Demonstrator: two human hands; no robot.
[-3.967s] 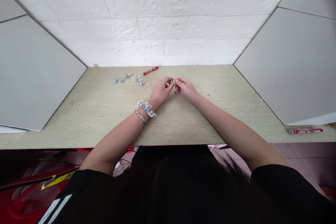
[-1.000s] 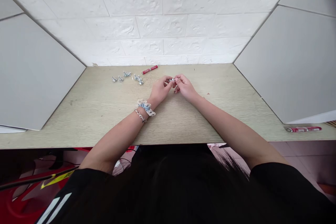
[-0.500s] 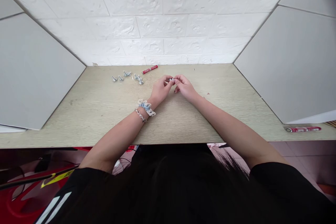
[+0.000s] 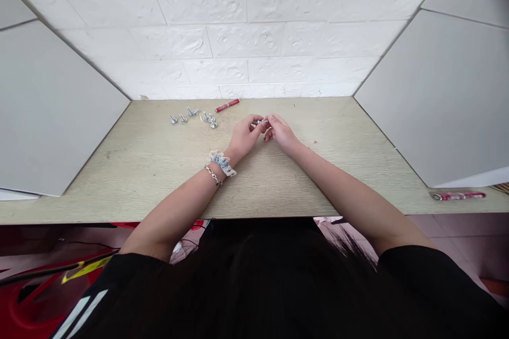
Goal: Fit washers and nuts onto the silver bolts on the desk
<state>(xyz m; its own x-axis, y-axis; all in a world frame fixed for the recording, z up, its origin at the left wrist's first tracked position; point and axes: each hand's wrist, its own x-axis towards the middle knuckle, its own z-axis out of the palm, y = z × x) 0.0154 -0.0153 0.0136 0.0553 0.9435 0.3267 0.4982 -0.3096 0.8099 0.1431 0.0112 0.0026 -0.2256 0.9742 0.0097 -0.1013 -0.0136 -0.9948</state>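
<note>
Over the middle of the table, my left hand [image 4: 243, 136] pinches a small silvery metal bolt [image 4: 260, 122] between thumb and fingers. Most of the bolt is hidden by the fingertips. My right hand [image 4: 283, 135] meets it from the other side, its thumb and index finger closed at the bolt's right end. Just left of my hands, several similar bolts with wide round bases stand or lie in a loose group: a nearer bolt [image 4: 213, 123], a farther bolt [image 4: 190, 112] and a leftmost bolt [image 4: 173, 119] among them.
A slim red tube [image 4: 227, 105] lies behind the bolts near the white brick wall [image 4: 226, 0]. Another red tube [image 4: 459, 196] rests at the front right edge of the wooden table [image 4: 131, 169]. Grey panels stand on the left [image 4: 55, 111] and the right [image 4: 421, 100].
My right fingers have shifted slightly, and the right thumb now points more upward at the bolt's end. The left hand stays nearly in place. The loose bolts have not moved.
</note>
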